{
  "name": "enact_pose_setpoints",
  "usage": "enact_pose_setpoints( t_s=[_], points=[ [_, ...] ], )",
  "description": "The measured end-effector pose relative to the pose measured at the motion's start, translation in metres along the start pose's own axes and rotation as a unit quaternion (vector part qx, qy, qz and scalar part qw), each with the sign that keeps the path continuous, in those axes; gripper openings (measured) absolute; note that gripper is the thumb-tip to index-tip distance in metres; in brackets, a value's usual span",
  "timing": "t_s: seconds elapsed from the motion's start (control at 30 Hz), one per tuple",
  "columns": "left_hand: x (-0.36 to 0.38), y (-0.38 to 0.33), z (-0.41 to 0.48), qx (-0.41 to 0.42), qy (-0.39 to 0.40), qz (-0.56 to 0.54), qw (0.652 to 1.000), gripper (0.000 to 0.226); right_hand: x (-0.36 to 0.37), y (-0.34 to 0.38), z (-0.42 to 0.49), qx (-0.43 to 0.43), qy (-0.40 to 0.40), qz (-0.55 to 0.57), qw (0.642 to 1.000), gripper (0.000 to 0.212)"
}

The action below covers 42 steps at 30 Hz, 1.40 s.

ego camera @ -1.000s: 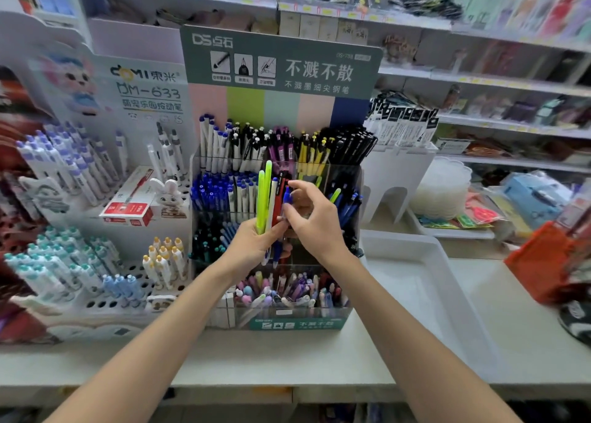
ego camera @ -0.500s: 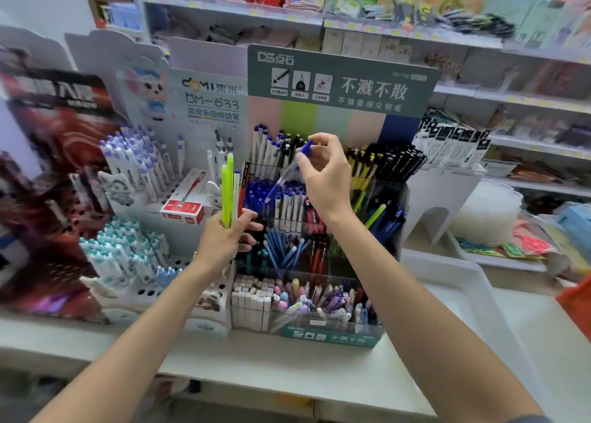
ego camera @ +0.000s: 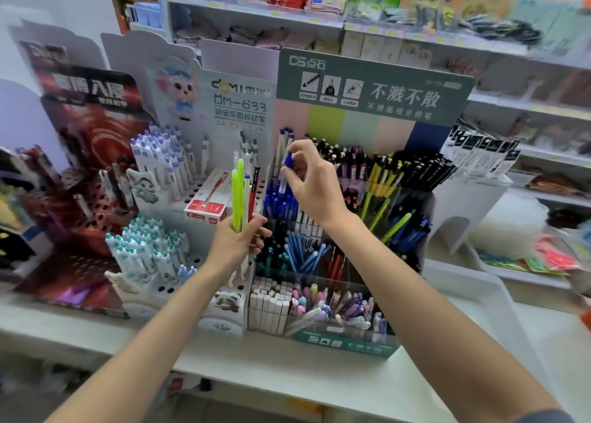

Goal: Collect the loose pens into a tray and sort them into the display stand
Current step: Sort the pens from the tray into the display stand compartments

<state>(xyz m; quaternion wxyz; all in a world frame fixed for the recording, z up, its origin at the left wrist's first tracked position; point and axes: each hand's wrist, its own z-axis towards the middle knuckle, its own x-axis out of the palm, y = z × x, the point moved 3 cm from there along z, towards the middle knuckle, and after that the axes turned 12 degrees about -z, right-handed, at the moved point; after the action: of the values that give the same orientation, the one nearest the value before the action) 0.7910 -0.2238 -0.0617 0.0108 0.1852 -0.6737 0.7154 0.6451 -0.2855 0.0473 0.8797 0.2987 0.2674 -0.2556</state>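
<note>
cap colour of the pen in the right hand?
Blue cap, pen in right hand; head view.

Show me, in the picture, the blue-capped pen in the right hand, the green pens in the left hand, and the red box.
blue-capped pen [ego camera: 288, 160], head view, on its blue cap.
green pens [ego camera: 240, 190], head view, on the taller barrel.
red box [ego camera: 206, 208], head view, on its red front face.

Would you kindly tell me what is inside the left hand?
The left hand grips a bundle of pens: two lime-green, one white, one red. Their lower ends are covered by the fingers.
</note>
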Motion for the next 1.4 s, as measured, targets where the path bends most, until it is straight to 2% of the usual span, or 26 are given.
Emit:
enact_pose_setpoints(
  t_s=[0.1,0.17,0.3,0.47,0.57,0.63,0.73,0.83,0.9,0.97,1.03,1.13,1.23,1.3,1.4],
  points=[
    [0.001,0.000,0.000,0.002,0.002,0.002,1.000,0.020,0.001,0.000,0.013,0.044,0.044,0.013,0.998,0.017],
    [0.002,0.000,0.000,0.003,0.005,0.002,1.000,0.021,0.002,-0.001,0.016,0.044,0.058,0.014,0.997,0.014],
    [0.001,-0.003,-0.002,0.007,0.008,-0.004,1.000,0.021,0.002,-0.004,-0.002,0.037,-0.007,0.009,0.999,0.011],
    [0.002,-0.002,-0.004,0.004,0.008,0.009,1.000,0.019,-0.002,-0.010,-0.005,0.055,0.022,0.004,0.998,0.005],
    [0.002,-0.004,-0.006,0.001,0.011,0.006,1.000,0.018,-0.024,-0.015,0.004,0.120,-0.080,0.080,0.986,0.009],
    [0.003,-0.005,-0.007,0.004,0.011,0.002,1.000,0.017,-0.031,-0.018,0.010,0.154,-0.101,0.115,0.976,0.013],
    [0.003,-0.005,-0.006,0.005,0.009,0.003,1.000,0.017,-0.021,-0.021,0.006,0.161,-0.002,0.109,0.981,0.012],
    [0.003,-0.003,-0.005,0.003,0.005,0.008,1.000,0.018,-0.009,-0.024,-0.002,0.120,0.100,0.078,0.985,0.013],
    [0.002,-0.001,-0.004,0.000,0.001,0.015,1.000,0.021,0.003,-0.027,-0.005,0.053,0.183,-0.030,0.981,0.030],
    [0.001,0.000,-0.003,-0.003,-0.001,0.017,1.000,0.021,0.016,-0.029,-0.007,0.002,0.228,-0.142,0.963,0.039],
    [0.000,0.001,-0.003,-0.005,-0.002,0.016,1.000,0.021,0.025,-0.029,-0.008,-0.023,0.235,-0.189,0.953,0.034],
    [-0.004,0.002,-0.003,-0.009,-0.004,0.005,1.000,0.022,0.028,-0.034,-0.002,-0.010,0.220,-0.167,0.961,0.022],
    [-0.007,0.002,-0.002,-0.013,-0.010,-0.007,1.000,0.023,0.028,-0.037,0.001,0.016,0.161,-0.115,0.980,0.014],
    [-0.007,0.002,-0.001,-0.011,-0.012,-0.008,1.000,0.022,0.030,-0.034,-0.002,-0.008,0.142,-0.151,0.978,0.012],
    [-0.004,0.003,0.000,-0.013,-0.010,0.005,1.000,0.022,0.032,-0.033,-0.001,-0.046,0.195,-0.221,0.955,0.017]
  ],
)
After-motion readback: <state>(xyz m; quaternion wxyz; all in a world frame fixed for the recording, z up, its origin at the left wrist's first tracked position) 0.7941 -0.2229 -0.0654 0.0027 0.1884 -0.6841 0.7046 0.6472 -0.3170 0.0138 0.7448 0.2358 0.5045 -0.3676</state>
